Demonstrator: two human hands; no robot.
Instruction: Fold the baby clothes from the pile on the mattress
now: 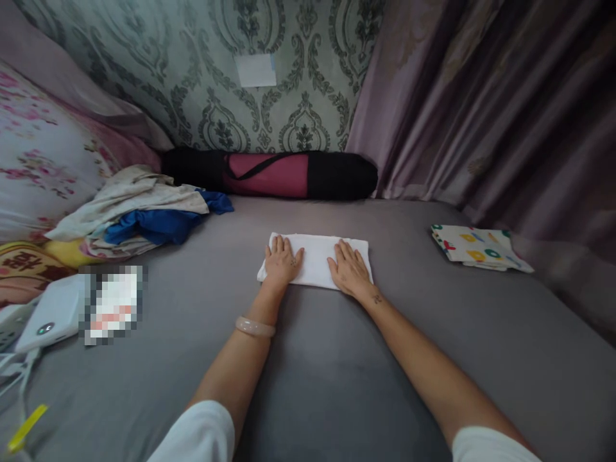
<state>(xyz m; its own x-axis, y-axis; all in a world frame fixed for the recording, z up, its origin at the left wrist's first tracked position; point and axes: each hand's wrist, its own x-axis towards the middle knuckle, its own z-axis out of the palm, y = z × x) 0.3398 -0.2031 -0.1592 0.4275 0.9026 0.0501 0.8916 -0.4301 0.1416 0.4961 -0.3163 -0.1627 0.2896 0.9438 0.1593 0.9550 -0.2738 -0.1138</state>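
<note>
Clothes (158, 221) lie heaped toward the far left corner of the bed (183, 321); a long bag (269, 176) lines its far edge. Mid-bed, nearer that edge, the left hand (283, 260) rests flat, fingers extended, on the left end of a folded white cloth (315, 260). The right hand (350, 268), likewise flat and ungrasping, covers its right end. A patterned cloth (479, 247) lies toward the right edge.

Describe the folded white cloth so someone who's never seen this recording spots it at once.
On the wide grey sheet, find the long black-and-maroon tubular bag by the wall. Nearer the viewer, the folded white cloth lies flat as a rectangle under the person's left hand and right hand. It is plain, unlike the white cloth with colourful prints to its right.
</note>
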